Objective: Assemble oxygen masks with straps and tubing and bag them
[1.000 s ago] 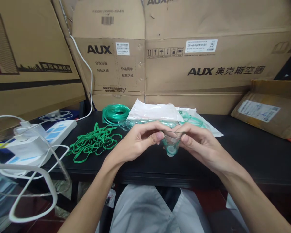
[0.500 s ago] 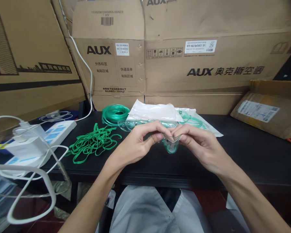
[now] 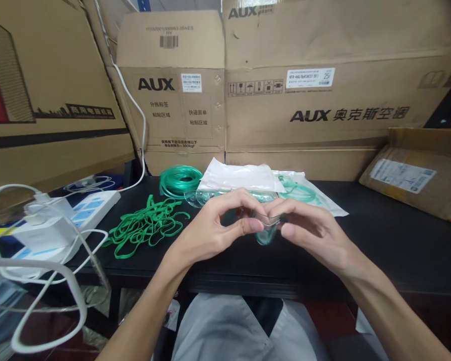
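A clear, green-tinted oxygen mask (image 3: 266, 235) is held up over the black table, its narrow end towards me. My left hand (image 3: 225, 220) pinches the mask's edge on the left between thumb and bent fingers. On the opposite side my right hand (image 3: 310, 225) has its fingers on the upper edge, with the thumb slightly away from the plastic. A thin bent metal strip (image 3: 267, 220) crosses the mask between the fingertips. Behind my hands lie more clear masks (image 3: 194, 199) in a row, partly under a white packet (image 3: 240, 176).
Tangled green elastic straps (image 3: 146, 225) and coiled green tubing (image 3: 180, 180) lie on the left. A bag with green tubing (image 3: 298, 189) is behind my right hand. White power strips (image 3: 86, 213) with cables fill the table's left end. Cardboard boxes (image 3: 315, 135) stand along the back.
My right thumb has come away from the mask's edge, and the left thumb has slid inward. The metal strip looks less sharply bent. The view has tilted slightly up.
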A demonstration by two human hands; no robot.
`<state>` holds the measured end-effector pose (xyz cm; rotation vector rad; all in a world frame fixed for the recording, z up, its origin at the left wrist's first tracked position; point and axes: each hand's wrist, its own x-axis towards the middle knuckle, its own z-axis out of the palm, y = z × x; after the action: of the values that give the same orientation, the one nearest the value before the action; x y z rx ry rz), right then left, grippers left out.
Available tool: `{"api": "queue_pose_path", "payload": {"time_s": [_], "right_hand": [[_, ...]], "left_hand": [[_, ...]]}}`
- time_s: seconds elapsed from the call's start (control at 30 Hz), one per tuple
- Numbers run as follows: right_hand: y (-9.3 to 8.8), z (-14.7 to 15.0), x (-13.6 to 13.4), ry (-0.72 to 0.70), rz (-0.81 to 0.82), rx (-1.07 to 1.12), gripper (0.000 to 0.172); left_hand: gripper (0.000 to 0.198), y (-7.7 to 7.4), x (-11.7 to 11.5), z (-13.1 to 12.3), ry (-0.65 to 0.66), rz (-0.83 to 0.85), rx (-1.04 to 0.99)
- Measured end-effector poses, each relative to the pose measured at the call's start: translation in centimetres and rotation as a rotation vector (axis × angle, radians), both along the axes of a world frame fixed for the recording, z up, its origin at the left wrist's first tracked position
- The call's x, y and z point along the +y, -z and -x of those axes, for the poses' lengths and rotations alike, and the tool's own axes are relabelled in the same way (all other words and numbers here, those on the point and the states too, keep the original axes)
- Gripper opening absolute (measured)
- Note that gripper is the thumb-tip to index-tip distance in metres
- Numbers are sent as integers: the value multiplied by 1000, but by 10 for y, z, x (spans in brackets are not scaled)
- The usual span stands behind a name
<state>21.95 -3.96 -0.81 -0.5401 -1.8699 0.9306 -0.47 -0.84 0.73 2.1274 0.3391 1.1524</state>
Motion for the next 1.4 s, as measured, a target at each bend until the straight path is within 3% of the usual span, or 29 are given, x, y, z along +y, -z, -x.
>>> {"api": "queue_pose_path", "payload": {"time_s": [0.2,0.63,0.77,0.93,1.2,1.4], "right_hand": [[0,5,-2,64,16,15,4],[2,6,2,77,60,4,7],[3,6,5,157,138,33,10],[5,4,10,338,207,105,38],[2,-2,6,475,17,-420,30],[19,-12,10,418,84,-713,41]], "left_hand": [[3,1,-1,-1,-33,-39,50],[6,4,4,-3,-18,-39,65],[9,4,3,-6,-145,2,89],[24,3,1,-8,-327,56,222],[27,-3,3,9,-389,66,348],[36,-11,11,37,-591,-27,327]]}}
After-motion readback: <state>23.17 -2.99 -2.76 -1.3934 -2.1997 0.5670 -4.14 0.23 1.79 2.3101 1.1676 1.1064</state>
